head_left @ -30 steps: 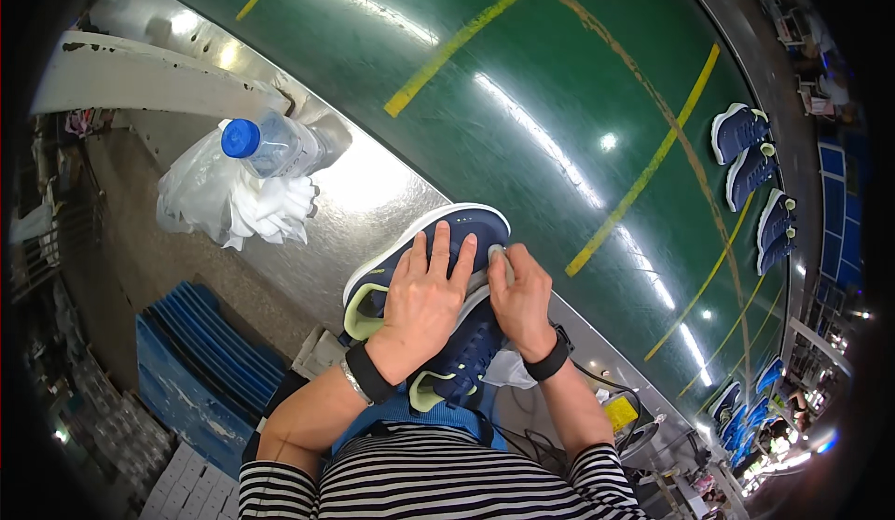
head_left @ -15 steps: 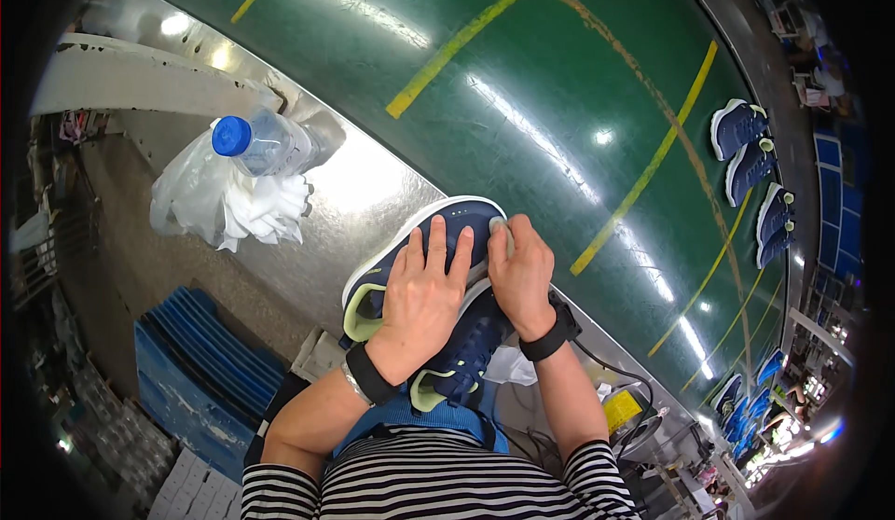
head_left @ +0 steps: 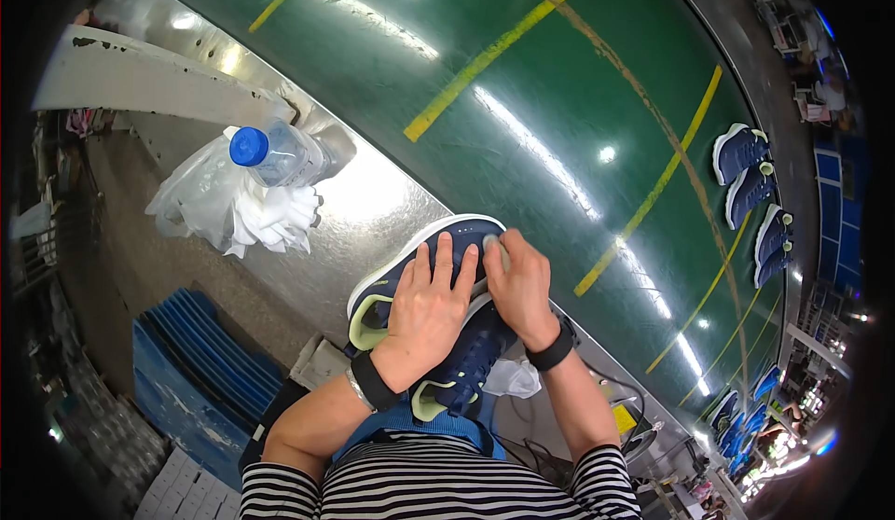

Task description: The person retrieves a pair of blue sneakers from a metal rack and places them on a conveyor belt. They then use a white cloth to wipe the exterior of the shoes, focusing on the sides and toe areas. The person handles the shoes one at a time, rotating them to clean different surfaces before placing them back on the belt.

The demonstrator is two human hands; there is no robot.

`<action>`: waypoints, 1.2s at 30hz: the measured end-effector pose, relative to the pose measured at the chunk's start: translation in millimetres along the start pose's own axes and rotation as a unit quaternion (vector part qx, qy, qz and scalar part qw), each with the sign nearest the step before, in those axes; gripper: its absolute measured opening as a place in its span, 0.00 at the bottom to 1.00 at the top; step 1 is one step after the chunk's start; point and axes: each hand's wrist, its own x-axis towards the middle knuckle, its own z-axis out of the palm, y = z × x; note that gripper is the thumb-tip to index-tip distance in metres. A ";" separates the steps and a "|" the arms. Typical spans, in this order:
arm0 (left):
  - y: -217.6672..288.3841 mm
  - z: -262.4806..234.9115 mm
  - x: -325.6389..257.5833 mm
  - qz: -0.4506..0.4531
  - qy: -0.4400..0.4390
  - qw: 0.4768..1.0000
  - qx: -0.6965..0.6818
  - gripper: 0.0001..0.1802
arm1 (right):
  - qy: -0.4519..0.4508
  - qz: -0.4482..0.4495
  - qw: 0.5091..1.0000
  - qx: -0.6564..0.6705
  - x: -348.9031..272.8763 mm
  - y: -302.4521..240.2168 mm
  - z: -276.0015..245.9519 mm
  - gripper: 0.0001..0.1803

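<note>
A navy shoe (head_left: 466, 231) with a white sole and pale green lining lies on its side at the edge of the metal ledge. My left hand (head_left: 431, 307) rests flat across its upper, fingers stretched and apart. Close by the toe, my right hand (head_left: 520, 282) is closed in a pinch on a small pale piece, held against the shoe. What that piece is, I cannot make out. A second navy shoe (head_left: 471, 357) sits nearer my body, partly covered by both hands and forearms.
Beyond the metal ledge (head_left: 373, 198) runs a green belt (head_left: 522, 175) with yellow lines. Several navy shoes (head_left: 743, 161) stand at its far right. A blue-capped bottle (head_left: 284, 156) and white cloth gloves (head_left: 275, 217) on a plastic bag are at left, above stacked blue panels (head_left: 200, 361).
The right hand's fingertips have shifted slightly along the toe with the pale piece. The left hand stays flat on the shoe. The whole view has shifted slightly.
</note>
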 end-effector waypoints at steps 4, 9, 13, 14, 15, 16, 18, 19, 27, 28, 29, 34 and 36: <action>0.7 -3.5 2.8 -0.004 -0.011 1.000 -0.001 0.29 | -0.016 -0.005 0.999 -0.034 11.7 -1.1 -1.6 0.11; -0.3 -2.1 0.9 -0.008 -0.002 1.000 -0.009 0.28 | -0.054 0.000 0.998 -0.036 1.9 0.9 -9.9 0.11; 0.1 -4.8 2.9 -0.010 -0.017 1.000 -0.012 0.28 | -0.022 -0.020 0.998 -0.048 17.4 -2.8 -3.2 0.12; -0.6 -5.0 1.6 -0.009 -0.016 1.000 -0.014 0.28 | -0.035 -0.018 0.998 -0.039 12.1 -2.5 -4.9 0.12; -1.3 -4.5 -0.7 -0.007 -0.015 1.000 -0.017 0.28 | -0.048 -0.016 0.998 -0.030 1.7 -0.7 -8.7 0.12; -1.3 -3.7 -1.3 -0.004 -0.013 1.000 -0.020 0.28 | -0.059 -0.014 0.998 -0.022 -3.6 1.3 -10.8 0.12; -1.7 -4.2 0.3 -0.003 -0.009 1.000 -0.013 0.28 | -0.040 -0.042 0.998 -0.032 4.3 2.7 -7.2 0.11; -0.5 -4.7 0.3 0.000 -0.009 1.000 -0.011 0.29 | -0.030 -0.054 0.997 -0.038 9.1 3.6 -5.4 0.11; -0.5 -6.5 -0.2 -0.024 0.012 0.999 -0.021 0.21 | -0.071 0.147 0.921 0.354 28.9 -6.0 -36.0 0.10; -0.6 -6.5 -1.0 -0.024 0.010 0.999 -0.020 0.21 | -0.098 0.145 0.932 0.319 23.5 -1.3 -39.0 0.11; -0.9 -7.5 -0.4 -0.019 0.008 1.000 -0.020 0.21 | -0.125 0.142 0.940 0.284 18.7 4.9 -39.8 0.12; -1.5 -8.6 1.6 -0.015 0.006 0.999 -0.028 0.21 | -0.103 -0.063 0.987 0.102 15.3 12.2 -28.7 0.14; -1.9 -8.3 1.2 -0.021 0.003 0.999 -0.024 0.21 | -0.116 -0.076 0.987 0.083 17.4 7.5 -26.0 0.14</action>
